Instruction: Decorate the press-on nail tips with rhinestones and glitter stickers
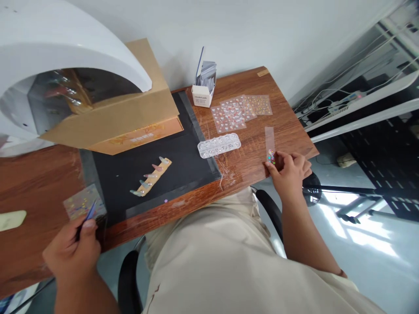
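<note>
My left hand point(75, 246) is closed around blue tweezers point(91, 210), whose tip points up over a clear sticker sheet point(81, 203) at the mat's left edge. At the table's right edge, my right hand point(290, 174) pinches the lower end of a narrow clear bag point(269, 138). Colourful small sequins point(271, 157) lie in the bag's bottom, beside my thumb. Several long press-on nails point(150, 175) stand in a row on a tan strip point(157, 178) on the black mat point(183, 174). A tiny purple star point(166, 201) lies near the mat's front edge.
A clear case of rhinestones point(219, 145) straddles the mat's right edge. Behind it are more sticker sheets point(231, 113) and a white box of alcohol pads point(203, 93). A cardboard box point(131, 117) and a white lamp point(81, 39) fill the back left. A pale green object point(12, 220) lies far left.
</note>
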Demonstrator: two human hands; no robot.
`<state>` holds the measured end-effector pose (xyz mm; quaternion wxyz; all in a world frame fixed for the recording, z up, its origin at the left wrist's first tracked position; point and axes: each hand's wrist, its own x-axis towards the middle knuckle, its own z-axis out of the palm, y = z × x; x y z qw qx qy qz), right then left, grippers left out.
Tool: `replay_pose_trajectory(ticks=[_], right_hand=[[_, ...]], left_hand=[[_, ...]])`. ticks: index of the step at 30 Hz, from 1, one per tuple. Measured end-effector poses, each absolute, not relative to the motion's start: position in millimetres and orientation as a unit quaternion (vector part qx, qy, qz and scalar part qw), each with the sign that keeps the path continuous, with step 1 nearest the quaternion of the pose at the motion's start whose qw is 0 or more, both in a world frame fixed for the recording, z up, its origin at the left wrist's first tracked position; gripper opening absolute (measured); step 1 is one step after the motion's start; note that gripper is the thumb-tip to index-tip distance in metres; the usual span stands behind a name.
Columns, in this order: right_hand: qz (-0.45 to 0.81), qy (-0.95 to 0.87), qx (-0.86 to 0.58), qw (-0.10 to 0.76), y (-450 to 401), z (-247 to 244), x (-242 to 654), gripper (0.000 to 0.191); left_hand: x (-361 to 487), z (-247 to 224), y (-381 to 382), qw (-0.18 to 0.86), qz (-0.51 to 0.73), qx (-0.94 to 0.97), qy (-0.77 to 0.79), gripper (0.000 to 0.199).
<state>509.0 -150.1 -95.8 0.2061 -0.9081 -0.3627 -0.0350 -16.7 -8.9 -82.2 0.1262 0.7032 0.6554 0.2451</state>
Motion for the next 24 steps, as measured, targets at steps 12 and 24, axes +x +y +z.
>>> replay_pose_trajectory(ticks=[12, 24], right_hand=[[-0.063, -0.364, -0.875, 0.314, -162, -117, 502, 0.049], [-0.051, -0.288, -0.859, 0.42, -167, -142, 481, 0.056]], left_hand=[[-11, -81, -5, 0.134, 0.305, 0.672, 0.662, 0.024], [3, -73, -6, 0.125, 0.33, 0.665, 0.658, 0.022]])
